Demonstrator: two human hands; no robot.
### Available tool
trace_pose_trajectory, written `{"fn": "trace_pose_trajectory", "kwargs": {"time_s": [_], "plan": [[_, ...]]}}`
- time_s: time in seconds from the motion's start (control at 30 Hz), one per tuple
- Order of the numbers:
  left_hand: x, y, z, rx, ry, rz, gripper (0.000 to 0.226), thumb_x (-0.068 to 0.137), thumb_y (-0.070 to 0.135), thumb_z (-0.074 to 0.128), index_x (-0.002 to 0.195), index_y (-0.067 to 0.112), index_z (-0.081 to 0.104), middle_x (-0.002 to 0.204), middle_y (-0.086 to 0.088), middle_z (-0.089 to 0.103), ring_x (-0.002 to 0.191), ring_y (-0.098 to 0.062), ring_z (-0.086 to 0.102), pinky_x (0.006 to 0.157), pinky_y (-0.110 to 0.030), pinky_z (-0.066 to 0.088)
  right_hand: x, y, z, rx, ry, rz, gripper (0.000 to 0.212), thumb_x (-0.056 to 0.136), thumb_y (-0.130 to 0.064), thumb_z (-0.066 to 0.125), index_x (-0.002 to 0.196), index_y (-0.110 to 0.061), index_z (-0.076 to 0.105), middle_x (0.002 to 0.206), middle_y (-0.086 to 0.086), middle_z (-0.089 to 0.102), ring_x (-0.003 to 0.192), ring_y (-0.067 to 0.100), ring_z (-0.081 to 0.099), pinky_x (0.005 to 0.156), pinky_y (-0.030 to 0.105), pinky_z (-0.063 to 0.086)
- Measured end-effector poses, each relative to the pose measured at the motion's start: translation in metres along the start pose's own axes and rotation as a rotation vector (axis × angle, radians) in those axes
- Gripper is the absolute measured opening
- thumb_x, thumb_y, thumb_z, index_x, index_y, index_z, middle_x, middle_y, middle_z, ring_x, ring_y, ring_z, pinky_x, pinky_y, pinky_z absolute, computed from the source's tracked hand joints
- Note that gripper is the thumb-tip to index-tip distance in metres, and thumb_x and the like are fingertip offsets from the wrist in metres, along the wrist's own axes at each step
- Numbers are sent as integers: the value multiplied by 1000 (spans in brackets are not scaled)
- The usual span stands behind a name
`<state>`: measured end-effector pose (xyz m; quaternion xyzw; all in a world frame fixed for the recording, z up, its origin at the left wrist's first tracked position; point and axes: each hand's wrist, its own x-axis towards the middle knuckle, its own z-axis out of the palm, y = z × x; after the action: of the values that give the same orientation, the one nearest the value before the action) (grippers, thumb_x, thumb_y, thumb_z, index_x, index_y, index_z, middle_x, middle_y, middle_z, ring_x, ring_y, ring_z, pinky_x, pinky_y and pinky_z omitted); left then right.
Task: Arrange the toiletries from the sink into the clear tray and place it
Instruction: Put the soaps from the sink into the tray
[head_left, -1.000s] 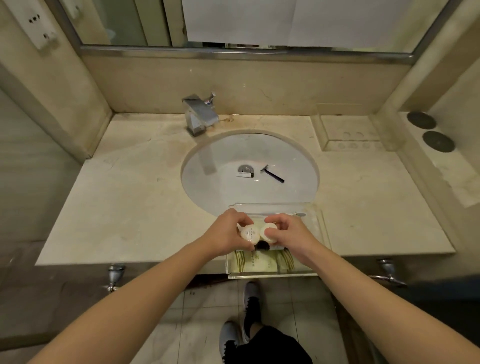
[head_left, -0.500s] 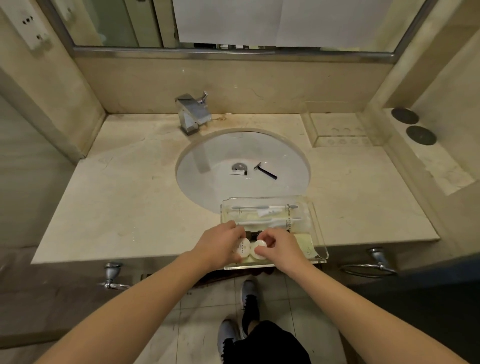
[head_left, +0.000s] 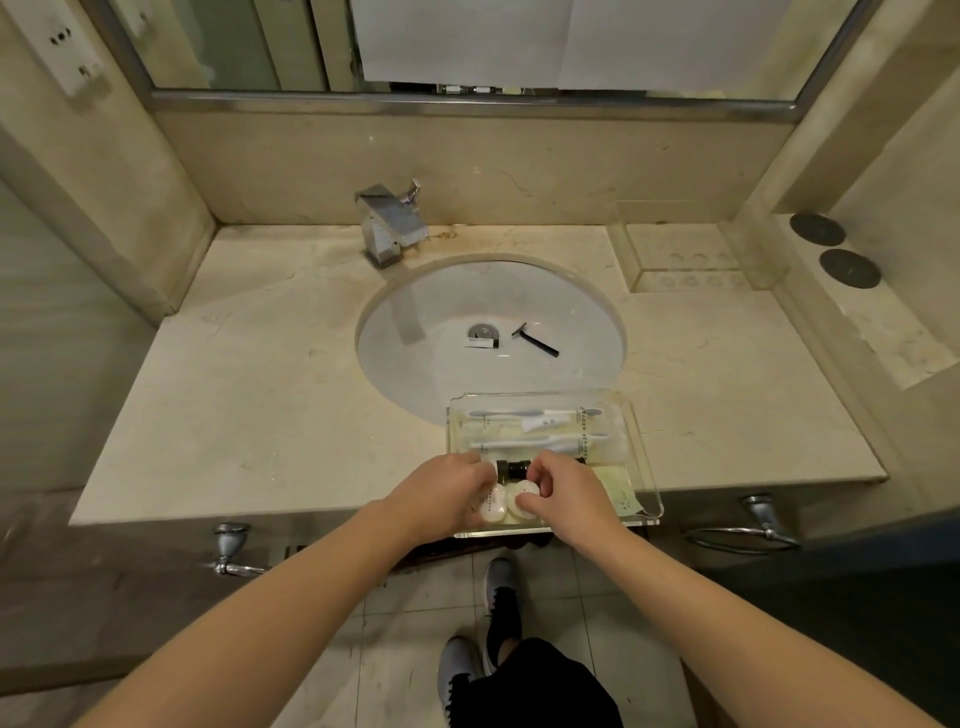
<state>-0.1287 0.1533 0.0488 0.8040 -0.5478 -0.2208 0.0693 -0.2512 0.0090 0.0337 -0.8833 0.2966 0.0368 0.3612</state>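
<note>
Tray: the clear tray (head_left: 647, 467) sits on the bench (head_left: 249, 415) at its front edge, just before the sink (head_left: 441, 322).
In tray: two toothbrushes (head_left: 519, 414) along the far side, a dark bottle (head_left: 511, 469), two round white soaps (head_left: 522, 501) side by side.
Left hand (head_left: 441, 496): fingers curled on the left soap (head_left: 492, 506).
Right hand (head_left: 563, 499): pinching the right soap.
In sink: a black razor (head_left: 535, 342) and a small tube (head_left: 480, 342) by the drain.

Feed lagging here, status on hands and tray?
Left hand and right hand each pinch a round white container in clear tray. Razor and small tube left in sink.
</note>
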Motion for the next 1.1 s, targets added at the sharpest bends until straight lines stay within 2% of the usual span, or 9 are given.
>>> {"fn": "trace_pose_trajectory", "kwargs": {"time_s": [0.2,0.3,0.4,0.57,0.93,1.1], "plan": [[-2,-3,-5,-15,-38,24,37,80,35,65,112,17,59,103,-3,60,92,-22,57,80,-36,50,-1,4,-1,-45,-39,-7,21,79,-31,69,93,-22,55,71,-7,55,65,13,52,61,31,44],[-1,-3,-1,13,-23,17,34,82,38,62,109,17,59,101,-2,60,93,-23,57,78,-37,50,-2,5,-2,-39,-46,-12,20,81,-31,68,93,-22,55,70,-7,55,66,14,53,63,33,46],[-1,1,4,67,-4,0,30,84,38,59,103,15,57,102,-4,59,94,-25,56,75,-37,49,-2,6,-1,-45,-62,-24,19,82,-32,68,94,-23,56,71,-7,56,67,13,53,65,34,48],[-3,2,8,65,24,-20,38,85,43,58,113,19,49,107,-3,58,94,-25,58,75,-37,48,-4,8,0,-25,-62,-20,20,81,-33,68,92,-23,54,70,-7,57,65,12,53,62,31,45],[-4,-1,10,67,68,7,33,85,42,58,109,19,55,109,0,52,92,-23,58,73,-38,51,-7,5,-3,-24,-69,-13,24,80,-34,69,93,-22,53,71,-4,59,67,16,57,64,33,48],[-3,-3,3,-36,180,-29,29,91,42,52,112,21,51,111,4,53,90,-19,59,75,-36,52,-5,3,-8,62,88,30,18,88,-34,61,81,-18,54,69,0,62,62,13,55,58,27,44]]}}
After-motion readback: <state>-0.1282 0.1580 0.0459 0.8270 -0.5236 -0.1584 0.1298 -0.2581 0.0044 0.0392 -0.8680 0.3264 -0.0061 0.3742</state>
